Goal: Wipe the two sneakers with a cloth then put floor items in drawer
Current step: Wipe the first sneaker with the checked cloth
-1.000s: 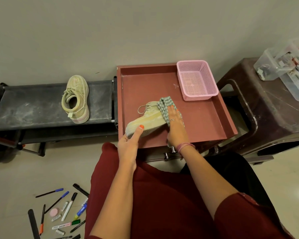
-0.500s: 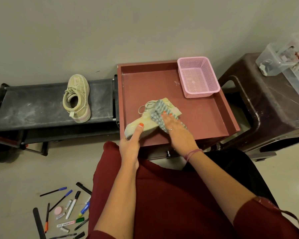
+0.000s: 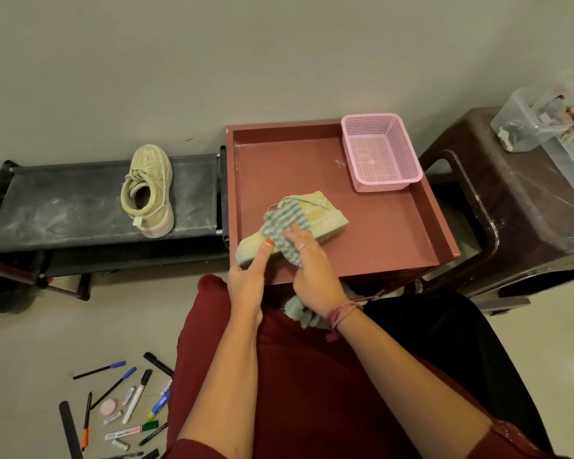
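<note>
**Inspector:** Head view. Report the drawer.

**Assistant:** A shallow, square, reddish-brown drawer with low straight walls and a matt, smooth floor. A pink plastic mesh basket, rectangular with flared sides, stands in its far right corner.

**Inspector:** The first sneaker?

**Assistant:** A pale yellow-green fabric sneaker with a thick flat sole lies on its side in the near left part of the drawer, toe toward the person. The left hand grips the toe end, thumb curled over the top. The right hand presses a green-and-white checked cloth, soft and waffle-textured, against the upper; its fingers are curled into the cloth, clamped on it. A bunched tail of cloth hangs below the wrist.

**Inspector:** The second sneaker?

**Assistant:** The matching sneaker, upright with loose laces and a pinkish heel edge, stands on a low black shoe rack left of the drawer. The shelf is a dusty, streaked sheet.

**Inspector:** Floor items?

**Assistant:** Pens and markers, slim cylinders with blue, black, green and orange caps, lie scattered on the glossy cream floor at lower left, with a round pink eraser among them.

**Inspector:** Anything at right?

**Assistant:** A dark brown plastic stool, scuffed, carrying clear plastic boxes.
</note>
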Demonstrator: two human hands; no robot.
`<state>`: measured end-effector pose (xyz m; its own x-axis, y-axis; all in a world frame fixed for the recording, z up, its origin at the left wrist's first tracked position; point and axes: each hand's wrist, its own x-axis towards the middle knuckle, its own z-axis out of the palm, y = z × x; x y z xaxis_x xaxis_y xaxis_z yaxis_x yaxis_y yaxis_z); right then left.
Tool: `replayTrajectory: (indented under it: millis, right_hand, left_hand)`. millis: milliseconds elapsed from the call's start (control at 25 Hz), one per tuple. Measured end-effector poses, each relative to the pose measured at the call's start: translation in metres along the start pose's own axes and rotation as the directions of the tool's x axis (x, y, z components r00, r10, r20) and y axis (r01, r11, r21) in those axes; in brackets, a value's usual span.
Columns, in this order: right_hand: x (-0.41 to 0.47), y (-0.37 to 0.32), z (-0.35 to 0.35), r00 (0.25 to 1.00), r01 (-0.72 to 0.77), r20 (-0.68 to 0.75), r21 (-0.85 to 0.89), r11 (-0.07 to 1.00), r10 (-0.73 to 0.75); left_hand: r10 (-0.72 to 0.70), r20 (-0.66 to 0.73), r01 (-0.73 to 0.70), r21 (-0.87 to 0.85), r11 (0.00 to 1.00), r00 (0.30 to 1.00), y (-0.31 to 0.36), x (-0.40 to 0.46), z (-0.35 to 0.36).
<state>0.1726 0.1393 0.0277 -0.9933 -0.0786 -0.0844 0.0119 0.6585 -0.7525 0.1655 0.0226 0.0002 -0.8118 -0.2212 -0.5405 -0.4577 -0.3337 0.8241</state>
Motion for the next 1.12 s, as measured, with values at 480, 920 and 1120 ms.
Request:
replayTrajectory:
  millis: [480,920,1120]
  right_hand:
    - [0.05,0.023,-0.037,0.995,-0.099,-0.017,-0.246,0.964,0.098]
    - [0.041,0.031,-0.044,0.991,0.133,0.073,-0.35,0.927,-0.115]
    - [0.004,0.01,-0.012,0.989,0.114,0.111,-0.162,0.98,-0.097]
  left_hand:
    - [0.185,0.045,-0.189,0.117,0.975,0.982,0.009,-0.021,0.008]
    - [0.188,0.02,-0.189,0.146,0.971,0.982,0.006,-0.019,0.007]
    - [0.208,0.005,-0.206,0.177,0.963,0.978,0.002,-0.012,0.004]
